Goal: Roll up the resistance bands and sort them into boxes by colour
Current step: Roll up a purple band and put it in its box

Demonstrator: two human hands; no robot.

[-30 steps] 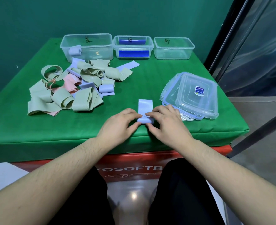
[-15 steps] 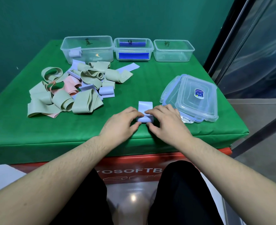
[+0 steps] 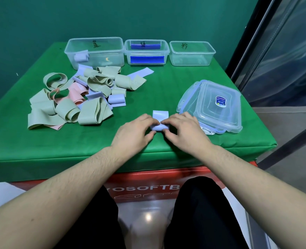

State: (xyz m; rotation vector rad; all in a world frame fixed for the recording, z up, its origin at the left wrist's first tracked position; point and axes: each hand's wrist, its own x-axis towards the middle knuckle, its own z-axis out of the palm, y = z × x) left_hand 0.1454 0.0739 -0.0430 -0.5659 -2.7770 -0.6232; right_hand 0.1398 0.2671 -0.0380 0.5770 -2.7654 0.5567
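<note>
Green table (image 3: 76, 150): lilac band (image 3: 160, 115) apparently between both grips.

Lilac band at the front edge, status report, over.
Left hand and right hand both pinch the lilac band, partly rolled. Left box holds one lilac roll. Nothing in the way.

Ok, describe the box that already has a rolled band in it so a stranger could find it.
Look along the far edge of the green table at the row of three clear boxes. It is the left box, the largest, with one pale blue roll inside.
</note>
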